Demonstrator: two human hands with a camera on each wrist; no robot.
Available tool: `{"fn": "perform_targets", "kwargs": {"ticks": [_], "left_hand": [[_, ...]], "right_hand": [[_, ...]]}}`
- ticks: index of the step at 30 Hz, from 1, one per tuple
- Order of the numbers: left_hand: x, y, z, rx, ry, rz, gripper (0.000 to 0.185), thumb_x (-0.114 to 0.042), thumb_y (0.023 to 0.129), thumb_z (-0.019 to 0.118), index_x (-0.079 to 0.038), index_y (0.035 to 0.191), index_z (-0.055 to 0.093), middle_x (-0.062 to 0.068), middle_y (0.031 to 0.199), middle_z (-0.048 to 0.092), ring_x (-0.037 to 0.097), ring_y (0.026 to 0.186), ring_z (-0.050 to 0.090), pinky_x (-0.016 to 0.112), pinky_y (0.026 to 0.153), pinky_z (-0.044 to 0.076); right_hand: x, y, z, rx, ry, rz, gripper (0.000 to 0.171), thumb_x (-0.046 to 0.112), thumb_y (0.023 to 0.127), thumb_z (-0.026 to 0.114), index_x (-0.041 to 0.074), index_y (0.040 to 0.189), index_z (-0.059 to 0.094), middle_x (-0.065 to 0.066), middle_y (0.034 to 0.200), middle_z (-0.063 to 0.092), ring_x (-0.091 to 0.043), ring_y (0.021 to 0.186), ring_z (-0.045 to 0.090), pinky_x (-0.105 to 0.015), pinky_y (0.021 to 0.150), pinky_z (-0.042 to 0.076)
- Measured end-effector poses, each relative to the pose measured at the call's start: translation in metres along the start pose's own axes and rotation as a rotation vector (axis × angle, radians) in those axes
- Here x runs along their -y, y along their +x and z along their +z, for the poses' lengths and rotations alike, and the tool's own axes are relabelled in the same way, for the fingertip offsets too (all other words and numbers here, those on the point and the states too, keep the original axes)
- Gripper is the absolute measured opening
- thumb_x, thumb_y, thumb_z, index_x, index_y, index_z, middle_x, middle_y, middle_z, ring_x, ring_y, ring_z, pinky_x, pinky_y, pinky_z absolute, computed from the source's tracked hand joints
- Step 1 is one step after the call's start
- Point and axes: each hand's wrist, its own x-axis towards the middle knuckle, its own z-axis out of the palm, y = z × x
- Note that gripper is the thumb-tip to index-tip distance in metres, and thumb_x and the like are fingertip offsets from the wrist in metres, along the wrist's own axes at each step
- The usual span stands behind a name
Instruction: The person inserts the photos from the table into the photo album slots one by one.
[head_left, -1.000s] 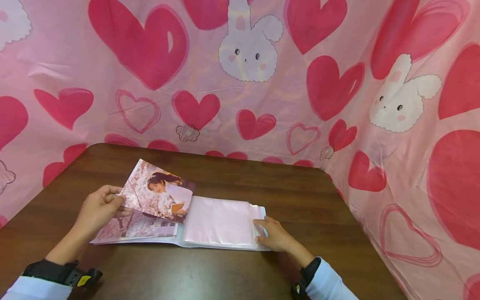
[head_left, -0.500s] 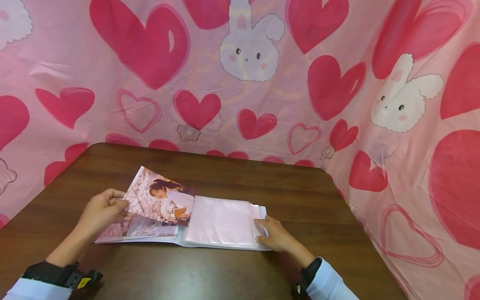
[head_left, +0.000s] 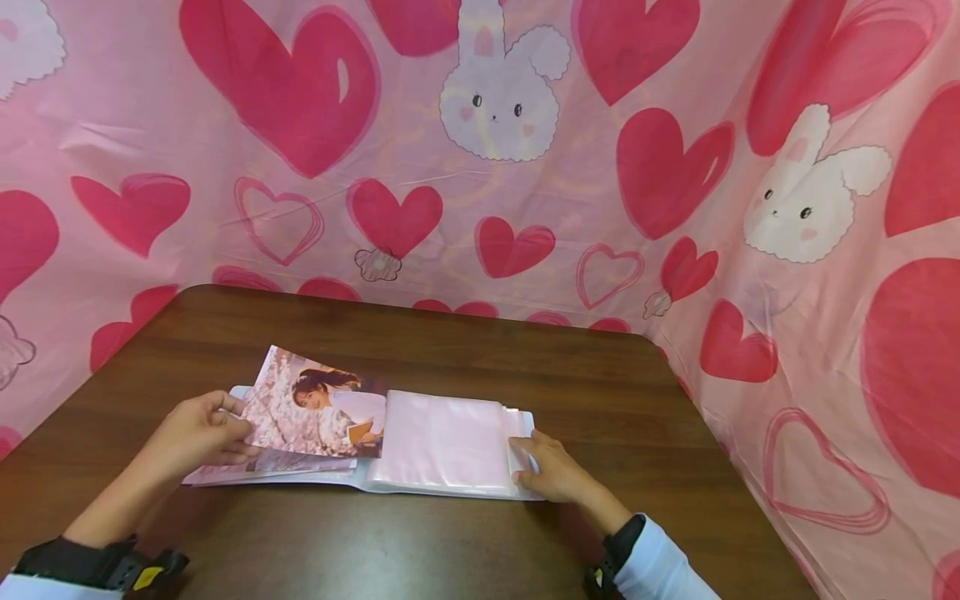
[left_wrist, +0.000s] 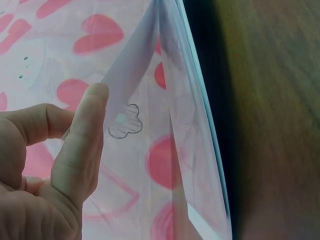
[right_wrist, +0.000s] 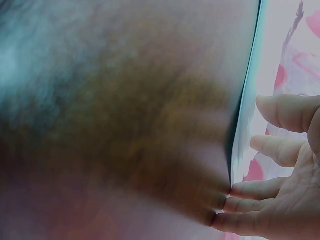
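Note:
An open photo album (head_left: 442,442) with clear pink sleeves lies on the dark wooden table (head_left: 465,358). My left hand (head_left: 198,429) pinches the left edge of a page (head_left: 315,404) showing a photo of a person among blossoms, held slightly above the album's left side. In the left wrist view the thumb (left_wrist: 82,145) presses that clear page (left_wrist: 150,125). My right hand (head_left: 551,471) rests on the album's right edge, fingers laid on the sleeves. The right wrist view shows those fingers (right_wrist: 280,150) beside the album's edge (right_wrist: 247,115).
Pink cloth (head_left: 480,167) printed with red hearts and white bunnies hangs behind and to the right of the table. The table's rounded far edge (head_left: 420,302) meets the cloth. Bare wood lies in front of the album and to its right.
My left hand has lowered the photo page toward the album's left side, so it lies flatter. The right hand has stayed on the album's right edge.

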Motion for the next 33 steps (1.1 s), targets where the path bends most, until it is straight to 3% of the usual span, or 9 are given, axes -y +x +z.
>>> {"fn": "perform_targets", "kwargs": {"ticks": [11, 26, 33], "left_hand": [[-0.0039, -0.0030, -0.0064, 0.058, 0.040, -0.088, 0.032, -0.002, 0.087, 0.057, 0.017, 0.106, 0.040, 0.019, 0.073, 0.065, 0.033, 0.062, 0.066, 0.039, 0.055, 0.054], [-0.0065, -0.0040, -0.0031, 0.102, -0.015, -0.054, 0.032, 0.002, 0.088, 0.056, 0.018, 0.106, 0.037, 0.019, 0.074, 0.065, 0.032, 0.062, 0.066, 0.040, 0.056, 0.054], [-0.0058, -0.0041, -0.0016, 0.093, 0.030, -0.030, 0.035, 0.000, 0.087, 0.058, 0.018, 0.108, 0.037, 0.019, 0.074, 0.064, 0.032, 0.062, 0.066, 0.039, 0.055, 0.054]], "right_hand": [[-0.0011, 0.0000, -0.0005, 0.006, 0.008, 0.017, 0.050, 0.012, 0.084, 0.066, -0.001, 0.129, 0.050, -0.029, 0.131, 0.044, -0.051, 0.125, 0.029, -0.065, 0.096, 0.025], [-0.0017, -0.0010, 0.0004, 0.016, 0.016, 0.023, 0.050, 0.012, 0.084, 0.066, -0.001, 0.130, 0.050, -0.029, 0.131, 0.044, -0.051, 0.124, 0.029, -0.066, 0.095, 0.024], [-0.0027, -0.0008, 0.0004, 0.016, 0.015, 0.008, 0.050, 0.013, 0.084, 0.066, -0.001, 0.130, 0.050, -0.027, 0.132, 0.045, -0.051, 0.125, 0.028, -0.066, 0.096, 0.024]]}}
